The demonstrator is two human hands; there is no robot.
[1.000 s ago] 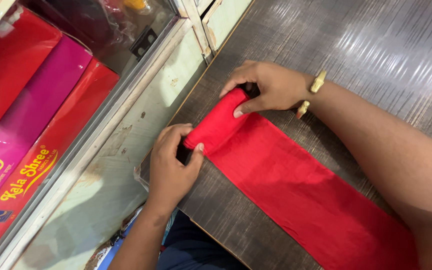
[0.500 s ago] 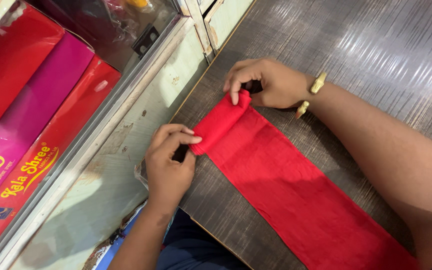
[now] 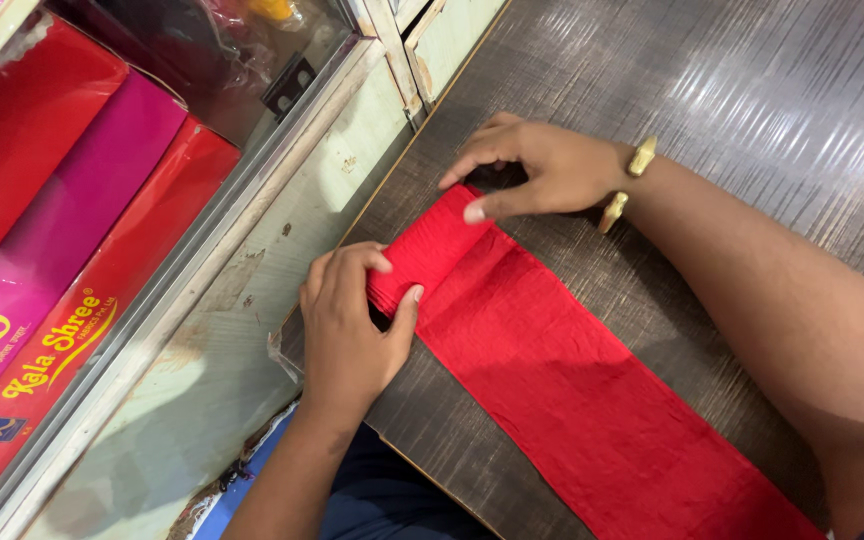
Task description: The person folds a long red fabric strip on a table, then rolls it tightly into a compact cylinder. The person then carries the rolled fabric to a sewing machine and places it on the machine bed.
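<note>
A long strip of red cloth (image 3: 592, 390) lies flat on a dark wood-grain table (image 3: 752, 90). Its far end is wound into a tight roll (image 3: 432, 245) near the table's left edge. My left hand (image 3: 347, 330) grips the near end of the roll, thumb on top. My right hand (image 3: 532, 170) holds the far end, thumb pressed on the roll and fingers curled behind it. A gold bracelet (image 3: 627, 180) sits on my right wrist.
Left of the table stands a glass-fronted counter (image 3: 252, 250) holding flat red and pink boxes (image 3: 82, 230). A pale wooden frame (image 3: 392, 50) runs along the table's upper left edge. Blue clothing (image 3: 372, 500) shows below the table edge.
The roll has turned towards me along the strip and grown slightly thicker. Both hands shifted their fingers on its ends while staying in about the same place.
</note>
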